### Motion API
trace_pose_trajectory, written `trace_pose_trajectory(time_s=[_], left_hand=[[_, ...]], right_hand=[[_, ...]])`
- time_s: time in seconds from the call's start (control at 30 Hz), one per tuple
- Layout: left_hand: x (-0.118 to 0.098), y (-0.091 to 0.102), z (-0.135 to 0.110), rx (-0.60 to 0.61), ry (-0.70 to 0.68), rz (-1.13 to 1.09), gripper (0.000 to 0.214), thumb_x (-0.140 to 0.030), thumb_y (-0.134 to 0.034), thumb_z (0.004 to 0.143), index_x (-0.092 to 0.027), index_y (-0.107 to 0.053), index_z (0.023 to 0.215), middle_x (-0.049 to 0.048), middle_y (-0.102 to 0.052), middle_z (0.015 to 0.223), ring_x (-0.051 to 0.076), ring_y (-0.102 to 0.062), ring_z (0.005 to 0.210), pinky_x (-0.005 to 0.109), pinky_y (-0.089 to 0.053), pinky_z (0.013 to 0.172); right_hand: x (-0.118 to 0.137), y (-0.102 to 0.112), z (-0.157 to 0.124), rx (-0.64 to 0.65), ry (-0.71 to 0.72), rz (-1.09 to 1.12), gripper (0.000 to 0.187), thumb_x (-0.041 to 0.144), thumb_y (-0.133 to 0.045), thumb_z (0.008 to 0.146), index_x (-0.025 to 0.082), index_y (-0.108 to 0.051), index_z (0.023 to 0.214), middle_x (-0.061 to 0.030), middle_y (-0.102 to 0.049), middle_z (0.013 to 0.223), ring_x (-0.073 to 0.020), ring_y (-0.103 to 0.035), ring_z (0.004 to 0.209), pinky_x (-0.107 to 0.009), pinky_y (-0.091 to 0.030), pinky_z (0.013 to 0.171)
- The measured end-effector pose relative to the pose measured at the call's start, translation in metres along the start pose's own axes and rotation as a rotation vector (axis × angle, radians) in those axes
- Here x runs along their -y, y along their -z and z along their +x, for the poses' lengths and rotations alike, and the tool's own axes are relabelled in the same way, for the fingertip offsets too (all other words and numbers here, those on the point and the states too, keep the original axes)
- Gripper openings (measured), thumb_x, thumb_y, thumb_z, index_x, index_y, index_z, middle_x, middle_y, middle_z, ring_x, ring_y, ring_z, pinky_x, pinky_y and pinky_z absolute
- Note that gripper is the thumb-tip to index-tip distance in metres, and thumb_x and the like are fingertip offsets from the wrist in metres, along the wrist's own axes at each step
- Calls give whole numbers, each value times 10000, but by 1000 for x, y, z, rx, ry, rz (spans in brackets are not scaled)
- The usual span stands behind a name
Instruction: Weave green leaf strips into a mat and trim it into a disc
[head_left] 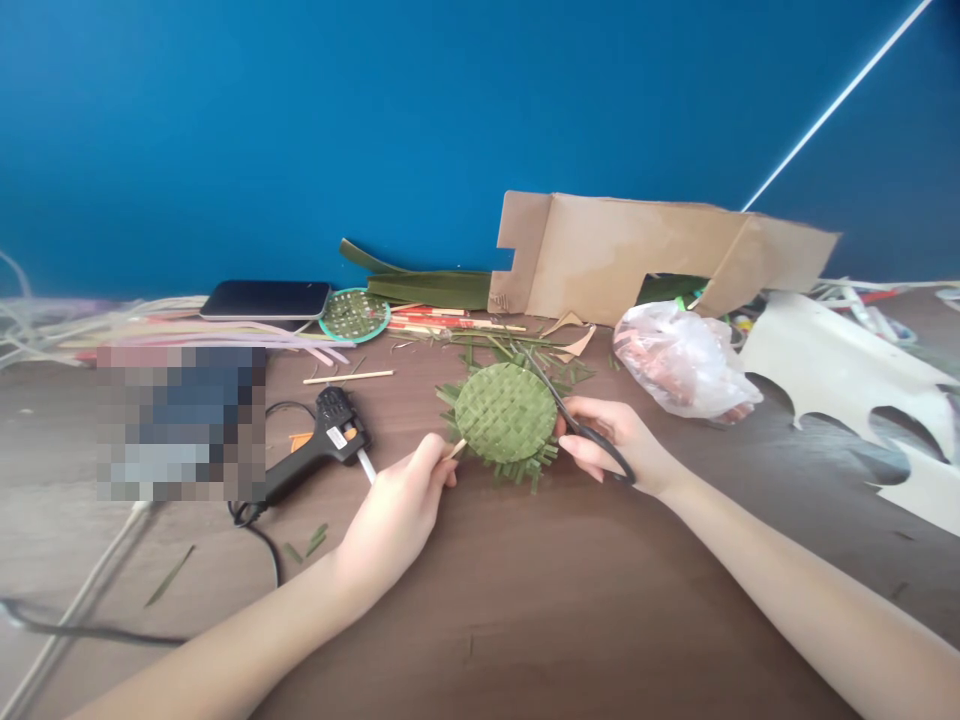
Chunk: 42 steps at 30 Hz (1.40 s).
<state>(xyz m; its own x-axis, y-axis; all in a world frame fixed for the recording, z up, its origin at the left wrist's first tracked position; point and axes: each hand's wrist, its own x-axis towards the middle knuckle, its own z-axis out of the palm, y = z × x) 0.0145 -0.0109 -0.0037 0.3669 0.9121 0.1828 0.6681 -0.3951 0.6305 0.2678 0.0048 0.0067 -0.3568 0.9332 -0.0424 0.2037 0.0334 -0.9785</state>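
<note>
A round fan woven from green leaf strips (506,412) is held above the table in front of me, with strip ends sticking out around its rim. My left hand (401,515) is closed on its thin wooden stick handle (455,450) at the lower left. On the other side, my right hand (619,445) grips black-handled scissors (600,445). Their blades lie along the fan's upper right edge, among the leaf ends. Whether the blades are parted is hard to make out.
A black glue gun (322,450) with its cord lies left, beside a blurred-out device (187,420). Behind are a phone (266,299), a small round woven piece (355,314), green leaves (431,288) and cut cardboard (622,250). A plastic bag (682,360) and white cut sheets (840,365) sit right.
</note>
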Motion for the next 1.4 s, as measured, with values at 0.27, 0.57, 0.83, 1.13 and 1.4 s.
trace_pose_trajectory(time_s=[0.27,0.57,0.83,1.13,1.4], left_hand=[[2,-2,0,-4,-7,6,185,-216,-329,894,-228,-392,720,-39,-604,650,122,-583,564,211,-410,546],[2,-3,-1,17,-8,19,187,-233,-317,898,-233,-362,717,-39,-615,660,130,-589,567,216,-401,543],[1,-2,0,30,14,12,187,-243,-309,885,-235,-368,708,-35,-613,654,135,-584,555,226,-405,544],[-2,-1,0,36,32,19,197,-250,-311,887,-234,-367,699,-32,-612,655,137,-588,567,230,-409,549],[0,-3,-1,34,4,25,185,-215,-327,882,-230,-375,703,-44,-596,642,119,-559,526,216,-397,534]], right_hand=[[1,4,1,28,-16,-53,243,351,-653,730,162,-501,738,77,-429,493,-50,-407,348,-187,-324,373],[9,11,0,93,-33,-94,229,344,-637,745,159,-502,760,74,-449,511,-50,-427,365,-187,-354,399],[14,16,1,86,-72,-189,175,299,-599,746,162,-493,718,78,-432,495,-38,-393,350,-178,-330,376],[16,15,1,85,-79,-214,174,291,-593,744,168,-482,692,79,-416,479,-35,-371,333,-173,-301,354],[15,18,0,124,-72,-202,212,338,-617,748,162,-499,733,76,-430,501,-41,-398,351,-177,-324,376]])
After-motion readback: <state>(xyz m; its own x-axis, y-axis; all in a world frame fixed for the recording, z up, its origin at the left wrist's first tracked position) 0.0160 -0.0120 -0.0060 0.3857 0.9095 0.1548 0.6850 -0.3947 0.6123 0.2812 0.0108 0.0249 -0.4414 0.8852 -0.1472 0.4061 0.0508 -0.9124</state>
